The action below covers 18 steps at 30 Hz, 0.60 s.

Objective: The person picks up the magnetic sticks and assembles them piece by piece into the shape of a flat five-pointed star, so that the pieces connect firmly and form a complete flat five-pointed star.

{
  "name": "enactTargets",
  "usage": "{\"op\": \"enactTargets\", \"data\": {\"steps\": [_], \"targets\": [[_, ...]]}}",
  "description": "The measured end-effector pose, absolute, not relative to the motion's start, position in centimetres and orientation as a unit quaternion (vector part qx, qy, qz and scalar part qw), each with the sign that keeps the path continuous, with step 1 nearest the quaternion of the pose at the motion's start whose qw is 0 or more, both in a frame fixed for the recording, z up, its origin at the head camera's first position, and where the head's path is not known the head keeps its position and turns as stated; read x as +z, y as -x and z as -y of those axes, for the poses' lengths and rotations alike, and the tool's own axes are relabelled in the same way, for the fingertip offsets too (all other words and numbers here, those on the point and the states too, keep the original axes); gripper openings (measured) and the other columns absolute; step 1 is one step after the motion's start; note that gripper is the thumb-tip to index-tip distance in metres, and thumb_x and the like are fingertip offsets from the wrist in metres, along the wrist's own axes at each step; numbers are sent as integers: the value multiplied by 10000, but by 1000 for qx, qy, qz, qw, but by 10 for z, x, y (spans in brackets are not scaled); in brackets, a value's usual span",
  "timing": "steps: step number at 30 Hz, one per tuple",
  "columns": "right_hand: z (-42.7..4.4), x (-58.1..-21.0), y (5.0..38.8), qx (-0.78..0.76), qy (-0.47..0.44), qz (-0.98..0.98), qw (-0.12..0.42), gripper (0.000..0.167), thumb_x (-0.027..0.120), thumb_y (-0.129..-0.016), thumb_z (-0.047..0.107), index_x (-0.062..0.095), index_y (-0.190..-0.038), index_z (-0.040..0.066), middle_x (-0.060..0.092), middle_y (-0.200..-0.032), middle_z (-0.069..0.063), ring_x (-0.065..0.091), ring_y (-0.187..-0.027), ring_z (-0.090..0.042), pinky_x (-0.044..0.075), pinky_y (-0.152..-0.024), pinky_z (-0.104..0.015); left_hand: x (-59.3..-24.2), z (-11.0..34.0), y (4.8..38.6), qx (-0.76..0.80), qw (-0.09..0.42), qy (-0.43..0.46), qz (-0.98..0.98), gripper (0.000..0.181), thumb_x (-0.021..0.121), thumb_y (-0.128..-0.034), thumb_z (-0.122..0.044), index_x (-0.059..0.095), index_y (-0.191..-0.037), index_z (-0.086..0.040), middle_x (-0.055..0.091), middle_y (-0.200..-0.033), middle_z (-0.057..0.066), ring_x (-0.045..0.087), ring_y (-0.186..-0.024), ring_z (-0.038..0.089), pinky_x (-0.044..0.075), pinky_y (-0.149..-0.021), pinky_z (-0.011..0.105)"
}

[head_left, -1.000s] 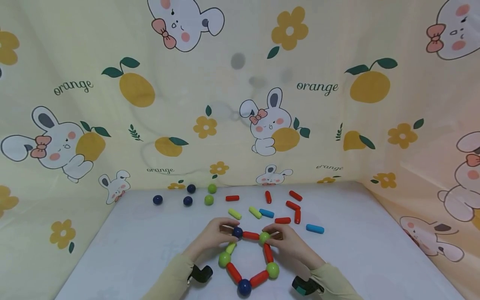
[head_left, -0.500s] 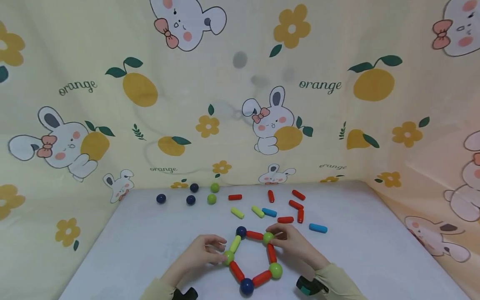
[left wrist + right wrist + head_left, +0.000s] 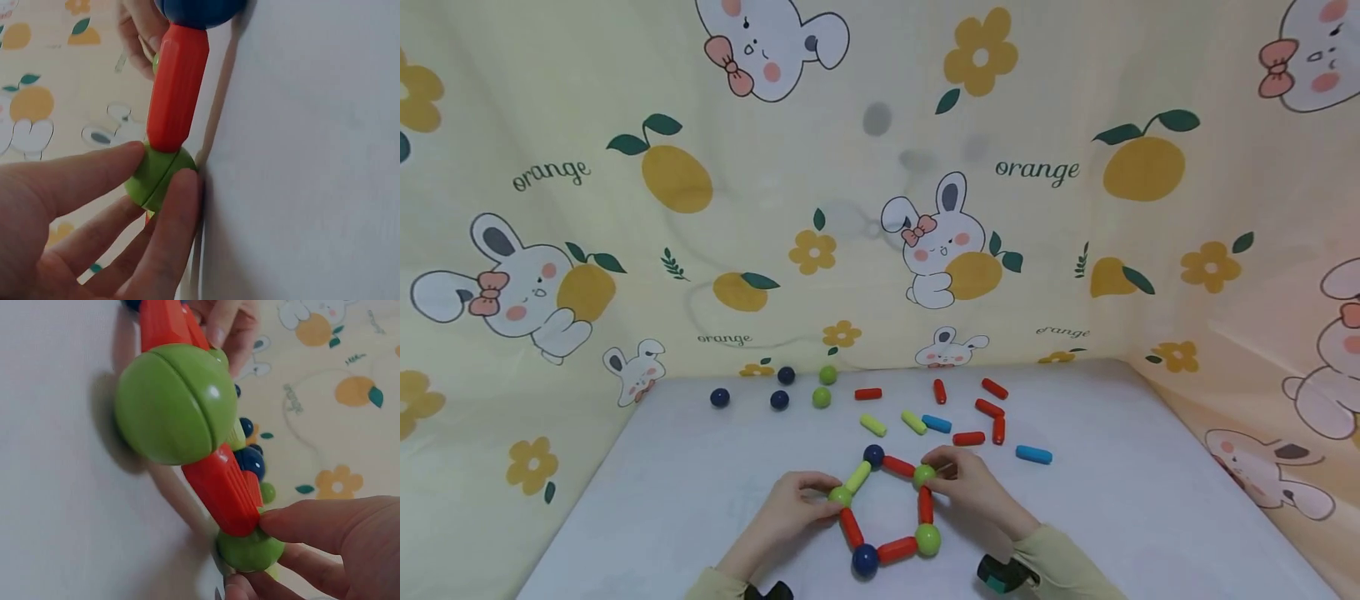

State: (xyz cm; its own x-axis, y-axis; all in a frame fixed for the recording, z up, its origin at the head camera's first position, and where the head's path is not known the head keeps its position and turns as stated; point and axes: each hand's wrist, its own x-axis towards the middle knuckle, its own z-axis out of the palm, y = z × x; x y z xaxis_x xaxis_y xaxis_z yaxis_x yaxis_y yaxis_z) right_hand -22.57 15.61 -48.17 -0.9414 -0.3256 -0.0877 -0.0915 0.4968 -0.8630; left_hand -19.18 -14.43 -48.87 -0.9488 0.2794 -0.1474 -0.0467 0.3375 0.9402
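Observation:
A five-sided ring of balls joined by rods lies on the white table in the head view. Its far corner is a dark blue ball [image 3: 873, 455], its near corner another dark blue ball [image 3: 865, 561]. My left hand [image 3: 795, 505] pinches the left green ball [image 3: 150, 178] between thumb and finger. At the far right corner, my right hand [image 3: 973, 487] pinches a second green ball [image 3: 250, 551]. The third green ball [image 3: 928, 540] sits untouched at the near right. Red rods [image 3: 898, 550] form most sides; a yellow-green rod [image 3: 857, 477] makes the far left one.
Beyond the ring lie loose red rods [image 3: 968, 438], yellow-green rods [image 3: 873, 425] and blue rods [image 3: 1033, 454]. Loose dark blue balls [image 3: 720, 397] and green balls [image 3: 822, 397] stand at the back left. A printed curtain [image 3: 850, 167] surrounds the table.
My left hand has let go of the far dark blue ball and taken hold of the left green ball. The ring has shifted left and turned slightly. My right hand keeps its green ball.

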Motion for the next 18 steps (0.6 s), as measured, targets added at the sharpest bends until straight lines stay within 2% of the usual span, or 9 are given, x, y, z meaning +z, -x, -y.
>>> {"op": "enactTargets", "data": {"steps": [10, 18], "targets": [[-132, -487, 237, -490, 138, -853, 115, 291, 725, -861, 199, 651, -1126, 107, 623, -1024, -3, 575, -889, -188, 515, -795, -334, -486, 170, 203, 589, 131, -24, -797, 368, 723, -843, -84, 631, -1182, 27, 599, -1156, 163, 653, -786, 173, 570, -714, 328], [-138, -489, 240, -498, 153, -843, 131, 353, 695, -885, 174, 593, -1206, 72, 625, -1038, -33, 586, -932, -200, 525, -802, -343, -485, 180, 206, 603, 124, 3, -788, 392, 688, -854, -28, 589, -1223, 58, 584, -1169, 197, 667, -756, 199, 576, -696, 355]]}}
